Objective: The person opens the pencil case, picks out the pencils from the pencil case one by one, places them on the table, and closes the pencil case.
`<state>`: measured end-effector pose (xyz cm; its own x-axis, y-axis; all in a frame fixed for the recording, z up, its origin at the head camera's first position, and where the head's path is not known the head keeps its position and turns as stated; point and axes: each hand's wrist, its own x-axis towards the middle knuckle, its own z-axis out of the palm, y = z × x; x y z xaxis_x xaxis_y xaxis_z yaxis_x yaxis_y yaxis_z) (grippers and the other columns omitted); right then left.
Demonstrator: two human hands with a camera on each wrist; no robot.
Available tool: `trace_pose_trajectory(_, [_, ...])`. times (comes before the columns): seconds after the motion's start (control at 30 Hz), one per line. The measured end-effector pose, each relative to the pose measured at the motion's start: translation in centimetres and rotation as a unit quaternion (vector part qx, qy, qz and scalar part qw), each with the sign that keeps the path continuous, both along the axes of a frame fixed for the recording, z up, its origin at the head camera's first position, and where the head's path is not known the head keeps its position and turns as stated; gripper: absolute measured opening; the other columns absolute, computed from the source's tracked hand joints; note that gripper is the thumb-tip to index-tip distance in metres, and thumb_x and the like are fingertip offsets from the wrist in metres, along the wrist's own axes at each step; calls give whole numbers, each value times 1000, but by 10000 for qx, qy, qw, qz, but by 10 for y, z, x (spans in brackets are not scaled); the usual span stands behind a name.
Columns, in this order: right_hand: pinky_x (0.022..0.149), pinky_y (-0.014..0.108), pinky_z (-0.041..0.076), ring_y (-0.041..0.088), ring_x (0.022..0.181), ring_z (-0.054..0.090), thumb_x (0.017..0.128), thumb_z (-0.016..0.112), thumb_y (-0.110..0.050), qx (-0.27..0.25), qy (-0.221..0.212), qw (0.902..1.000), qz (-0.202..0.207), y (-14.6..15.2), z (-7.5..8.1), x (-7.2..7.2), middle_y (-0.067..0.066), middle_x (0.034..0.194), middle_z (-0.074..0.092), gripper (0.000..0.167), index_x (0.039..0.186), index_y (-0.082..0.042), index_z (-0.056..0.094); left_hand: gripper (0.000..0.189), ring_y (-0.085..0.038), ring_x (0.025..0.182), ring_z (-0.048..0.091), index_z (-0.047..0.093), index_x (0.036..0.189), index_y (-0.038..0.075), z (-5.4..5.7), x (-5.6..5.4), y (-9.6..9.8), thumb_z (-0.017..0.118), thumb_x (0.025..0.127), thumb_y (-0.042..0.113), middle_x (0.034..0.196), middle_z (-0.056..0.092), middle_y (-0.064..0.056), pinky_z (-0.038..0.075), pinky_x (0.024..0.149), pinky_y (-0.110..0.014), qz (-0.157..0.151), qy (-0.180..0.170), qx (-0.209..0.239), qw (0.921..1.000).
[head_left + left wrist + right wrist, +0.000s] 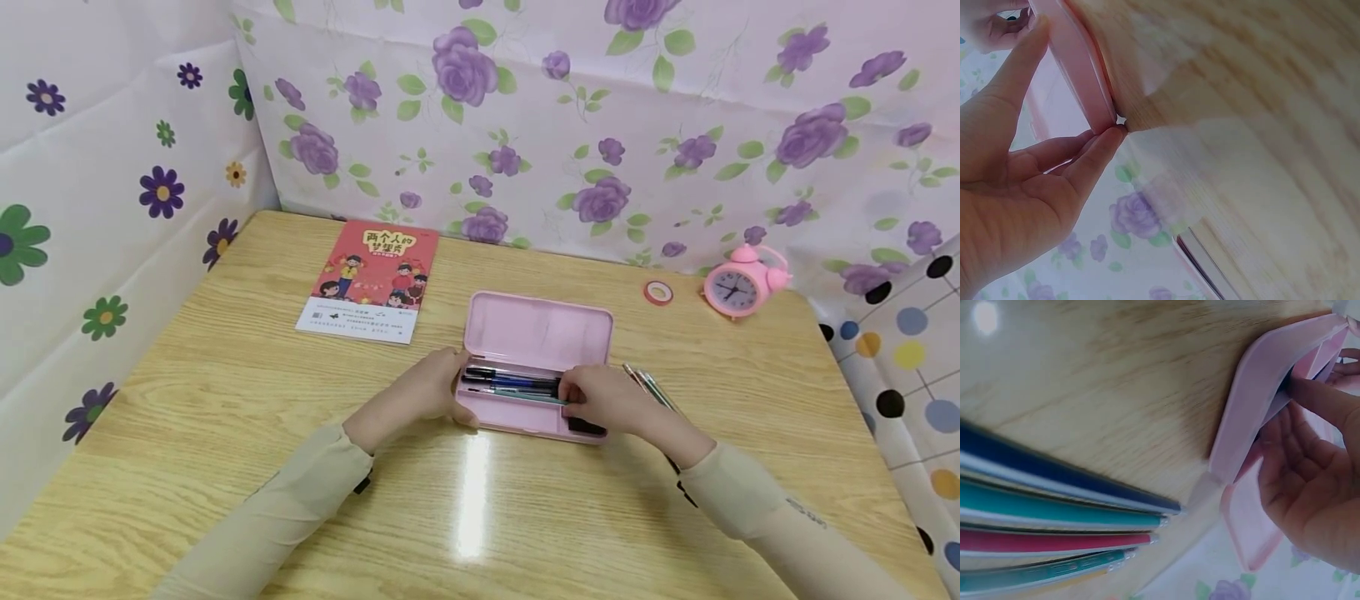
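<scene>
An open pink pencil case (534,327) lies on the table, its lid folded back. Several black and blue pens (517,381) fill its long compartment, with a teal pen (525,396) along the near side. My left hand (438,387) grips the left end of the case, thumb at the near side and fingers behind. In the left wrist view that thumb (1029,56) presses the pink wall. My right hand (600,396) reaches into the right end, thumb and finger pinching the teal pen's end. Beneath it, a black item (585,427) sits in the small compartment.
Several loose pens (651,385) lie right of the case, partly under my right forearm; the right wrist view shows their coloured barrels (1054,540). Farther back are a tape roll (658,292) and a pink alarm clock (738,285). A red-covered book (375,279) lies back left.
</scene>
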<state>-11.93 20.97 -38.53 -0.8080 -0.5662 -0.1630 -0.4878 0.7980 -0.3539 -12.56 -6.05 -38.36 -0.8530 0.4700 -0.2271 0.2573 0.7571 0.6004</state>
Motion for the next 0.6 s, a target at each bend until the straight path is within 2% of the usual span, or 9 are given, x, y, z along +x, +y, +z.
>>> trace_pose_trajectory(0.13, [55, 22, 41, 5, 59, 47, 76, 77, -23, -241, -233, 9994, -17, 3, 0, -5, -10, 64, 54, 16, 76, -17, 62, 81, -20, 94, 52, 55, 124, 5, 0, 0, 0, 91, 55, 26, 103, 58, -9, 45, 92, -36, 15, -3, 26, 10000])
trace_pose_trajectory(0.37, [55, 21, 43, 5, 60, 49, 75, 78, -22, -623, -665, 9958, 94, 10, 2, -11, -9, 65, 56, 17, 76, -15, 62, 87, -19, 95, 52, 51, 130, 4, 1, 1, 1, 90, 55, 27, 105, 58, -8, 44, 93, -36, 111, -158, 75, 9998])
trace_pose_trajectory(0.47, [56, 21, 44, 4, 61, 50, 76, 77, -22, -699, -563, 9959, 97, 15, 4, -11, -10, 66, 57, 15, 77, -16, 63, 85, -19, 95, 52, 53, 128, 4, 0, 1, 1, 90, 55, 26, 104, 58, -8, 45, 93, -36, 142, -143, 113, 9997])
trace_pose_trajectory(0.6, [60, 22, 46, 4, 66, 52, 79, 75, -19, -800, -207, 9966, 7, 26, 8, -9, -9, 72, 60, 11, 82, -14, 65, 80, -20, 96, 53, 56, 123, 5, 0, 0, 1, 91, 54, 26, 103, 59, -8, 45, 93, -36, 177, -53, 59, 9998])
